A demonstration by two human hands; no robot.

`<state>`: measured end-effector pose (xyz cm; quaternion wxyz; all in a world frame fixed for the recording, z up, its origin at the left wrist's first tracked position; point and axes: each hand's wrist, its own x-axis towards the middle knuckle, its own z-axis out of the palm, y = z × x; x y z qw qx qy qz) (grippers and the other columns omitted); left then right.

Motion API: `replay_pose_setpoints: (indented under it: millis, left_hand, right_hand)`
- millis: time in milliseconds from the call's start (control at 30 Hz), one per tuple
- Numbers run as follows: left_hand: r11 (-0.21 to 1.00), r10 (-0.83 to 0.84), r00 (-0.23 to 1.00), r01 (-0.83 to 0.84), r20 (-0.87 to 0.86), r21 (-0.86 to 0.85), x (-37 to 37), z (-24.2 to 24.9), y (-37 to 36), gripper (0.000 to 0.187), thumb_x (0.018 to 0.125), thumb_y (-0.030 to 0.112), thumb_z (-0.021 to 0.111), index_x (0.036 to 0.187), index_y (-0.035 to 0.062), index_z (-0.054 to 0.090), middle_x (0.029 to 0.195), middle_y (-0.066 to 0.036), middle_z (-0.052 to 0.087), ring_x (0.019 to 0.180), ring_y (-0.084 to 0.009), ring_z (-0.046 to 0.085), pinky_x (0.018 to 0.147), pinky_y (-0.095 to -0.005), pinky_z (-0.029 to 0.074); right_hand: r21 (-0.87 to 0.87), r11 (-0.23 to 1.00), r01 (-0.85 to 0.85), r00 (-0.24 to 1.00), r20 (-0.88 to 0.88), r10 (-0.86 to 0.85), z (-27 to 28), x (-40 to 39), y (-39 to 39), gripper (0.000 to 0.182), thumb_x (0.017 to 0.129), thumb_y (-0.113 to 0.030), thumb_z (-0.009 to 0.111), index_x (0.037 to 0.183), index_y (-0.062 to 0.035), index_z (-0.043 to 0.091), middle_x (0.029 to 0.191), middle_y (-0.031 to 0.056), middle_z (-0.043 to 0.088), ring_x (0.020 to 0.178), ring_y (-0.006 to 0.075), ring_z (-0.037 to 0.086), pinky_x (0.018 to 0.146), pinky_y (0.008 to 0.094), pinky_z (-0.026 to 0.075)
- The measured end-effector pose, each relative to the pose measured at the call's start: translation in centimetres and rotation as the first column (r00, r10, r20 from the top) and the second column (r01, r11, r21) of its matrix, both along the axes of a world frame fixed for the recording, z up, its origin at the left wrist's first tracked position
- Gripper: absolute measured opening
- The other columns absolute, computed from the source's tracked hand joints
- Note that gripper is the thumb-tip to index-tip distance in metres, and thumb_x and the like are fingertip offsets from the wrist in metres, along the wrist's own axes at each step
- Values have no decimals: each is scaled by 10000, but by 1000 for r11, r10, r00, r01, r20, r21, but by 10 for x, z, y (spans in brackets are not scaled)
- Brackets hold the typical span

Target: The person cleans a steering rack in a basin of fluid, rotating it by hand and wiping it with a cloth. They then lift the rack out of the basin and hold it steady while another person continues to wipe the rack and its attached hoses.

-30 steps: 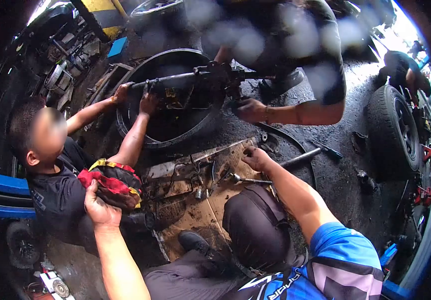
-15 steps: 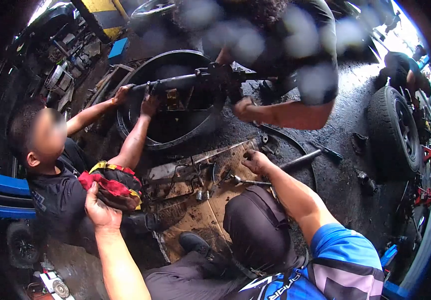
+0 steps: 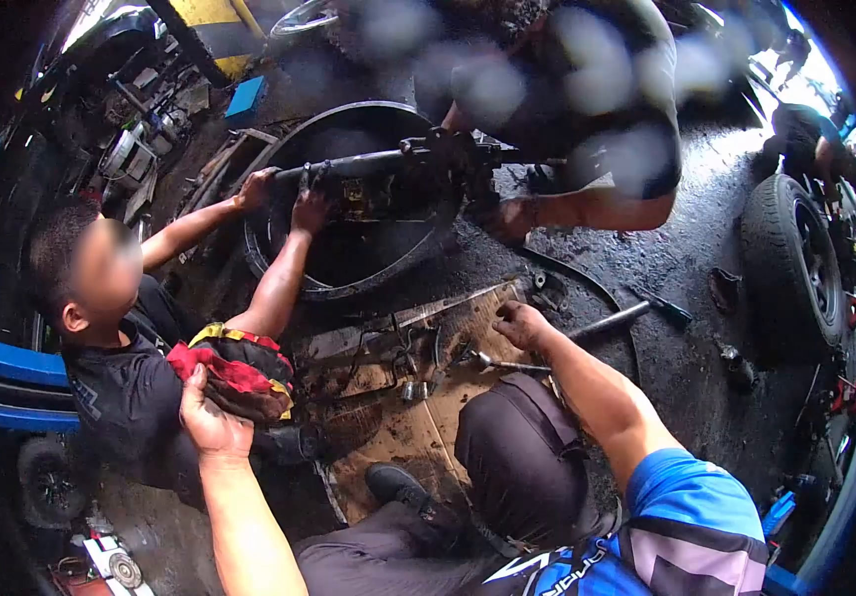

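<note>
My left hand (image 3: 217,417) is closed on a red, black and yellow cloth (image 3: 239,372), bunched up at the left. My right hand (image 3: 521,326) hangs over the edge of the cardboard (image 3: 428,422), fingers loosely bent and apart, with nothing visible in them. Just below it lies a ratchet wrench (image 3: 507,365). A metal pipe (image 3: 609,320) is on the floor to its right. Beyond, a person on the left grips a long dark rod assembly (image 3: 343,165) with both hands over a large round pan (image 3: 333,292). A second person leans over the assembly's other end.
Sockets (image 3: 415,389) and bent metal tubing lie on the oily cardboard. A black hose (image 3: 587,275) curves across the wet floor. A wheel with tyre (image 3: 793,263) stands at the right. Blue lift arms (image 3: 12,360) are at the left, and a blue box (image 3: 245,96) is at the back.
The second person's near hand has shifted to the right and closer to the floor. The whole view has moved slightly. My hands keep nearly the same poses, the left still holding the cloth.
</note>
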<state>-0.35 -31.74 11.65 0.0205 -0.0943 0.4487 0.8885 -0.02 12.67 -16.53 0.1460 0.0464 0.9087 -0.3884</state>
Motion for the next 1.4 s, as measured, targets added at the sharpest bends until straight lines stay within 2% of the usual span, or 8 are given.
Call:
replay_pose_setpoints:
  millis: [300, 367, 433, 667, 767, 900, 1067, 1400]
  left_hand:
    - [996, 76, 997, -76, 20, -36, 2, 0, -4, 285, 906, 221, 519, 1134, 68, 595, 1150, -64, 634, 1099, -240, 585, 988, -420, 440]
    - [998, 55, 998, -54, 17, -29, 4, 2, -2, 288, 906, 224, 519, 1137, 67, 593, 1151, -66, 633, 1097, -241, 586, 985, -422, 443]
    - [999, 32, 999, -32, 12, -23, 4, 1, -3, 292, 907, 228, 519, 1140, 67, 591, 1153, -67, 632, 1095, -242, 588, 982, -423, 447]
    - [1000, 10, 1000, -10, -4, -2, 3, 0, -7, 328, 912, 251, 511, 1165, 54, 577, 1174, -93, 623, 1100, -263, 587, 987, -435, 443]
    - [998, 58, 998, -58, 17, -1, 2, -3, -10, 337, 908, 256, 512, 1165, 50, 584, 1175, -111, 628, 1095, -280, 594, 990, -444, 444]
    - [999, 46, 999, -46, -5, 2, 4, 1, -8, 345, 899, 244, 512, 1179, 54, 576, 1174, -109, 628, 1096, -285, 593, 996, -453, 438]
    - [999, 35, 999, -35, -9, 11, 3, -3, -12, 368, 897, 244, 510, 1205, 49, 554, 1188, -111, 620, 1108, -288, 587, 1004, -457, 433]
    - [999, -10, 1000, 11, -15, 45, 1, -7, -18, 367, 910, 249, 497, 1212, 47, 549, 1213, -114, 608, 1146, -283, 563, 1031, -458, 405]
  right_hand:
    - [-21, 1000, 10, 1000, 15, -10, -12, -2, -1, 474, 808, -313, 672, 1122, 37, 611, 1092, 196, 657, 1016, 299, 630, 898, 362, 488]
    - [-81, 997, 20, 994, -109, -29, -22, -6, -1, 469, 799, -395, 659, 1056, -5, 618, 998, 207, 660, 977, 357, 622, 840, 402, 497]
    - [-59, 996, 65, 995, -74, -69, -22, -7, 3, 463, 798, -379, 658, 1056, 4, 614, 1000, 206, 662, 977, 364, 621, 836, 408, 496]
    - [-18, 1000, -13, 989, -145, 10, -10, -15, 9, 499, 806, -353, 660, 1176, -40, 541, 973, 262, 634, 934, 411, 609, 769, 469, 471]
    - [-108, 994, 16, 995, -96, -26, -14, -13, 8, 529, 805, -362, 660, 1193, -26, 532, 1004, 253, 638, 959, 403, 608, 809, 454, 476]
    - [-72, 996, 54, 984, -165, -66, -20, -10, 3, 520, 802, -358, 662, 1168, -4, 557, 1035, 240, 642, 983, 391, 610, 849, 419, 483]
    - [-130, 980, 147, 987, -47, -155, 1, -6, -3, 466, 799, -371, 662, 1063, 11, 619, 1031, 230, 647, 983, 370, 617, 859, 395, 489]
    - [-16, 999, 34, 990, -135, -35, 10, -5, 1, 508, 818, -378, 634, 1119, 27, 577, 1021, 250, 642, 992, 392, 604, 855, 419, 486]
